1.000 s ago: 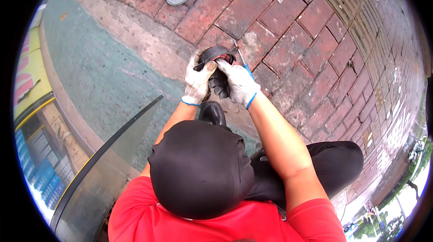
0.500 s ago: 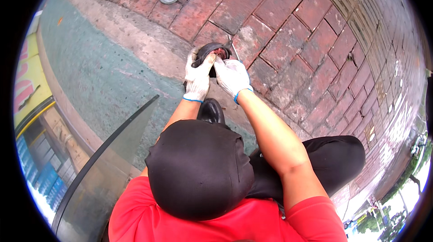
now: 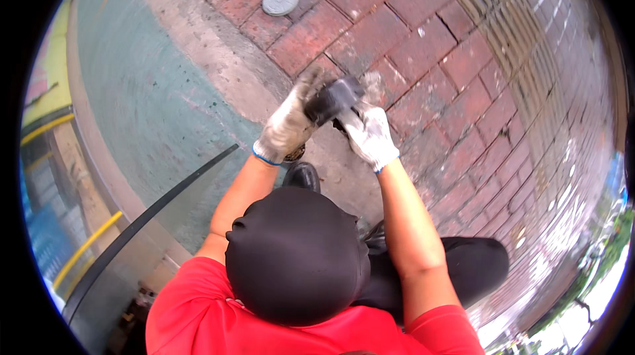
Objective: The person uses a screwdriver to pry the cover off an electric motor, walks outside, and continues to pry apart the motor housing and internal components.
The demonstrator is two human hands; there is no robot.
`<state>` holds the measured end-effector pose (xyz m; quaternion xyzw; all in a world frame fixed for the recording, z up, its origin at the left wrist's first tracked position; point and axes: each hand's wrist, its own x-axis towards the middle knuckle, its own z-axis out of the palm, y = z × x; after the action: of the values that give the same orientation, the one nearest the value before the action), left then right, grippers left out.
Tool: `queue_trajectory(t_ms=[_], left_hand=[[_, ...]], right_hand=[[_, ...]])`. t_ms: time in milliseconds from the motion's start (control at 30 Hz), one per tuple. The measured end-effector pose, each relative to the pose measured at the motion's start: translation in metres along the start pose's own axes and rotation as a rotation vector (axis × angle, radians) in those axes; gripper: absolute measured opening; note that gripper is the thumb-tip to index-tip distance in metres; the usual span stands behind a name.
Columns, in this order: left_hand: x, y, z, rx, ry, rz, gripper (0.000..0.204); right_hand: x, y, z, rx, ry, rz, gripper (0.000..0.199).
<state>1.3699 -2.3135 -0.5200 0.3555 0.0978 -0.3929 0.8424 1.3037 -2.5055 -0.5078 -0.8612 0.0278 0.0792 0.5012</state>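
A short black rounded part (image 3: 336, 99), like a drum or thick ring, is held up in front of me above the kerb; motion blurs it and I cannot make out its exact kind. My left hand (image 3: 286, 127), in a pale work glove with a blue cuff edge, is against its left end, the dark-stained fingers curled up behind it and smeared. On the lower right side, my gloved right hand (image 3: 370, 135) grips it with thumb and fingers. Something small and dark shows under the right fingertips. A brownish patterned thing (image 3: 296, 153) peeks out below my left wrist.
Red paving bricks (image 3: 370, 31) with a round grey cover (image 3: 280, 0) lie ahead. A green-painted strip (image 3: 152, 84) and a pale kerb run along the left. A dark-edged clear panel (image 3: 159, 203) stands close to my left arm. My black shoe (image 3: 302, 176) is below the hands.
The black part has turned, so its smooth outer side shows instead of its reddish inside. My hands have moved farther apart, the right one shifting rightward and toward me.
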Motion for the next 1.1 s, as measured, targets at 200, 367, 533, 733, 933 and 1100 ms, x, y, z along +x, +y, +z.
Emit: queue_trajectory(t_ms=[200, 367, 533, 733, 933, 1100], left_hand=[[-0.023, 0.029, 0.047, 0.921, -0.081, 0.513, 0.118], [-0.027, 0.028, 0.064, 1.117, -0.019, 0.711, 0.119], [-0.031, 0.009, 0.05, 1.057, 0.098, 0.711, 0.124], [-0.033, 0.016, 0.068, 1.13, 0.147, 0.8, 0.103], [-0.036, 0.007, 0.06, 0.979, 0.197, 0.832, 0.104], [-0.039, 0.01, 0.072, 1.097, 0.213, 0.89, 0.104]], right_hand=[[-0.016, 0.009, 0.008, 1.247, -0.039, 0.228, 0.043], [-0.011, 0.004, 0.025, 2.004, -0.134, 0.34, 0.048], [-0.003, -0.001, 0.031, 1.855, 0.006, 0.504, 0.045], [-0.003, 0.01, 0.026, 1.754, 0.067, 0.381, 0.045], [-0.002, -0.021, 0.019, 1.363, 0.072, 0.334, 0.037], [0.002, -0.027, 0.031, 1.386, 0.298, 0.293, 0.032]])
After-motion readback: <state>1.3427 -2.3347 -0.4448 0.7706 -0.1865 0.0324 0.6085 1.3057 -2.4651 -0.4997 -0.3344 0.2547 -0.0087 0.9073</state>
